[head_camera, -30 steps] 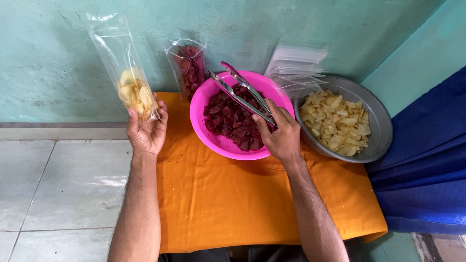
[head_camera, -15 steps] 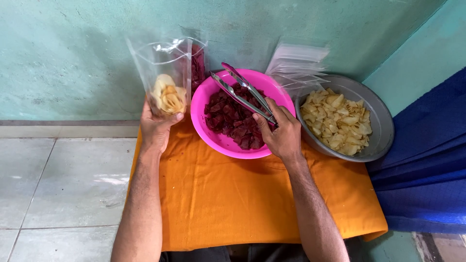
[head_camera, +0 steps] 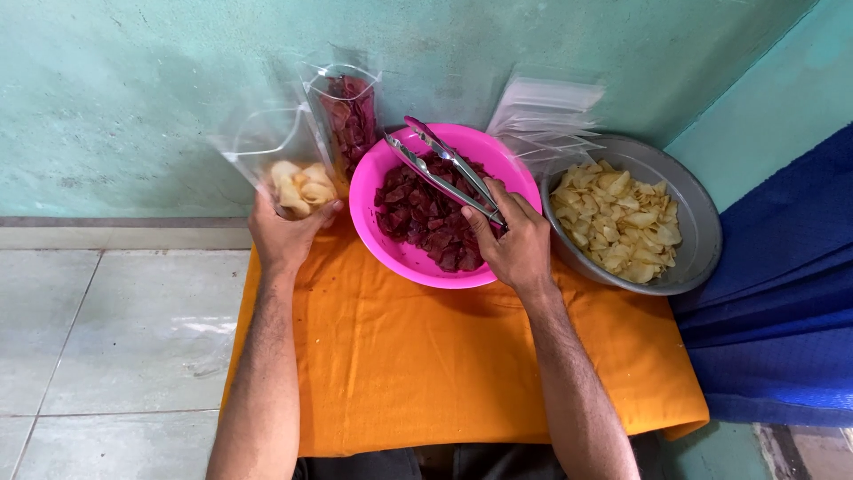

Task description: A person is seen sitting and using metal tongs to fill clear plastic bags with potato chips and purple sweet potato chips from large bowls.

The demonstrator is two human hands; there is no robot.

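While the left hand grips a clear plastic bag by its lower end, fingers closed around the part that holds a few pale yellow chips, the right hand is closed on the handle end of a pair of metal tongs. The tongs lie across the pink bowl, their tips out over the far rim and slightly parted, with no chip between them. Dark red chips fill the bottom of the bowl.

Both bowl and bag sit over an orange cloth, the bag just left of the bowl and held upright, its mouth open toward the green wall. A second clear bag with red chips stands against the wall behind it. To the right, touching the pink bowl, a grey metal basin holds more pale chips, and a stack of empty clear bags leans behind it. Blue fabric hangs at the far right.

The bag looks light, thin and slippery, likely to sag or fold unless held near the filled base or by the rim. The chips look brittle, so a gentle squeeze of the tongs seems wise.
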